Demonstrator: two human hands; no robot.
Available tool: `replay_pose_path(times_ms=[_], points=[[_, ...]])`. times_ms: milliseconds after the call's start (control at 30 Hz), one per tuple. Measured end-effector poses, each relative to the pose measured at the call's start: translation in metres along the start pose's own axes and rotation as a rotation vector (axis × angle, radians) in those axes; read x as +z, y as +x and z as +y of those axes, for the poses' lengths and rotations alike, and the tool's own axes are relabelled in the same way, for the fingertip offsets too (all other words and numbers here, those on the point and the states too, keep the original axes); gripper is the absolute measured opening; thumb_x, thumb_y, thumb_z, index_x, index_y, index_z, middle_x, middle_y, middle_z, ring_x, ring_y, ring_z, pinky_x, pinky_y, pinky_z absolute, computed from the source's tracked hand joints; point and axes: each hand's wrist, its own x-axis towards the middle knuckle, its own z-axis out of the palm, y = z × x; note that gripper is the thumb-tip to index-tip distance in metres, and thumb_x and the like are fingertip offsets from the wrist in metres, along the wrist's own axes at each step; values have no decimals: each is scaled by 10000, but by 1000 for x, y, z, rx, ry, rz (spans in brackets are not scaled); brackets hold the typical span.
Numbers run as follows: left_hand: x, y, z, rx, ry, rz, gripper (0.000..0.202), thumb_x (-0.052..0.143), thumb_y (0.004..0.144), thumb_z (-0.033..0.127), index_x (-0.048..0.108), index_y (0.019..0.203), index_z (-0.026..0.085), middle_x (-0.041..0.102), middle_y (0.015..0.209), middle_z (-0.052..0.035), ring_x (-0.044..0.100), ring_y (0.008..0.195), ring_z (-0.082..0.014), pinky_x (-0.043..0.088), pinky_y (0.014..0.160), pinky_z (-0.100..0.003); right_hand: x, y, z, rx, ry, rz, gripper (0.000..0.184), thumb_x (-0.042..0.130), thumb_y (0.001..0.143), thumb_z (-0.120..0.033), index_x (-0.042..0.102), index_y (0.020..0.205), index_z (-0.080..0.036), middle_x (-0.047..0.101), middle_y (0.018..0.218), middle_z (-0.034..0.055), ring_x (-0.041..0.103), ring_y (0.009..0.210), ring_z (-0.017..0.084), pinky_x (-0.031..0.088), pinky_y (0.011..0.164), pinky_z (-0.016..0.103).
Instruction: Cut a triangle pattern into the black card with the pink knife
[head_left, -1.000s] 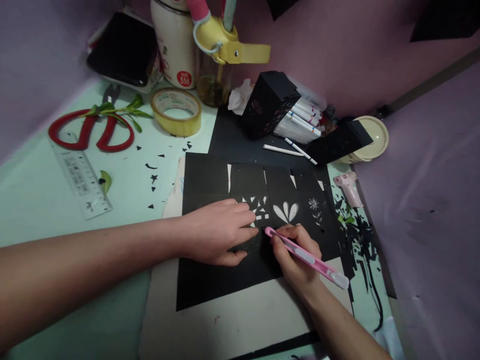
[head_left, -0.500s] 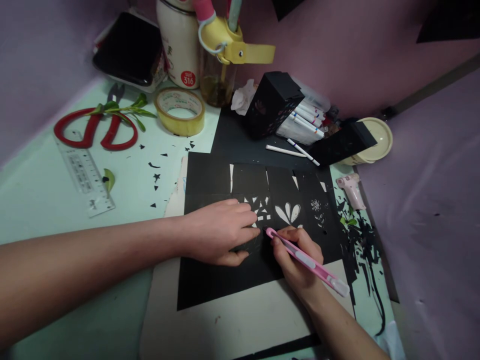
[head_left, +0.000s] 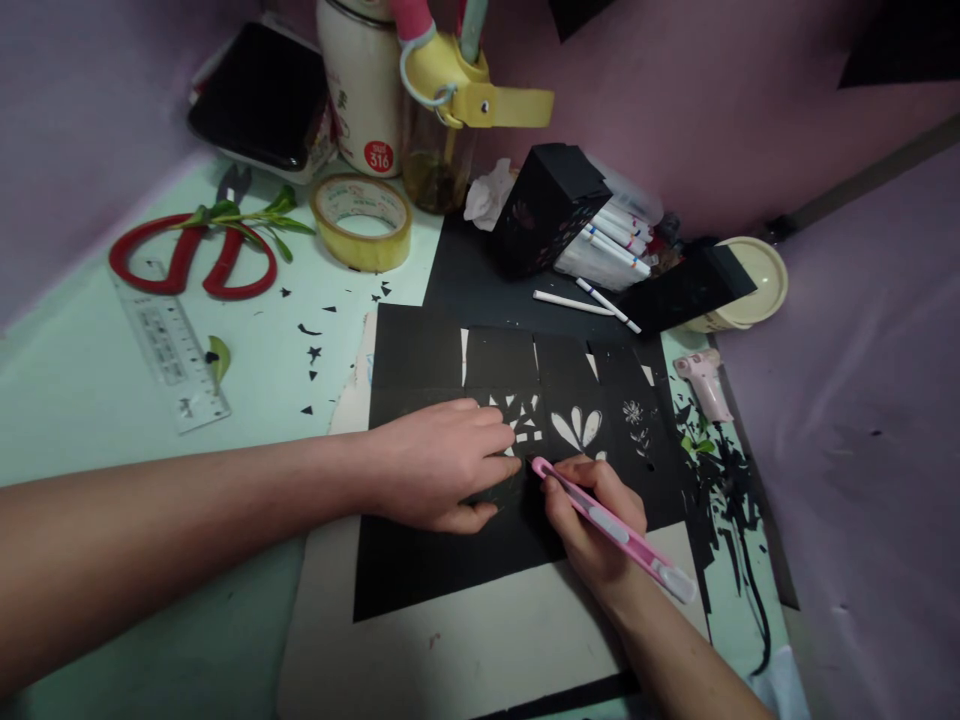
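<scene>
A sheet of black card (head_left: 427, 565) with cut-out petals, flowers and small angular holes lies on a pale board (head_left: 465, 650). Flat across its left part rests my left hand (head_left: 446, 465), fingers stretched out and a little apart, pressing on the card. My right hand (head_left: 600, 515) is closed around a pink craft knife (head_left: 615, 525), held like a pen. The knife's front end meets the card just right of my left fingertips, beside the angular holes. Its blade tip is too dark against the card to make out.
Red-handled scissors (head_left: 176, 260), a clear ruler (head_left: 169, 350) and a tape roll (head_left: 364, 225) lie at the left. Bottles (head_left: 364, 90), a black box (head_left: 547, 210) and white markers (head_left: 615, 235) stand behind. Black paper scraps (head_left: 731, 500) litter the right side, near a pink tool (head_left: 703, 383).
Both hands keep almost the same place. The rear end of the craft knife has tipped slightly downward; the whole view has shifted a touch.
</scene>
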Motion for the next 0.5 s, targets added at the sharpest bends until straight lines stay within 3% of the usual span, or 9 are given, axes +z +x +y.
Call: replay_pose_path(times_ms=[500], points=[[1, -1, 0, -2, -2, 0, 306, 616, 850, 361, 689, 1049, 141, 607, 866, -73, 541, 810, -228, 414, 683, -364, 0, 0, 2, -47, 3, -27, 149, 622, 849, -83, 558, 821, -215, 646, 754, 12, 625, 630, 130, 498, 564, 241]])
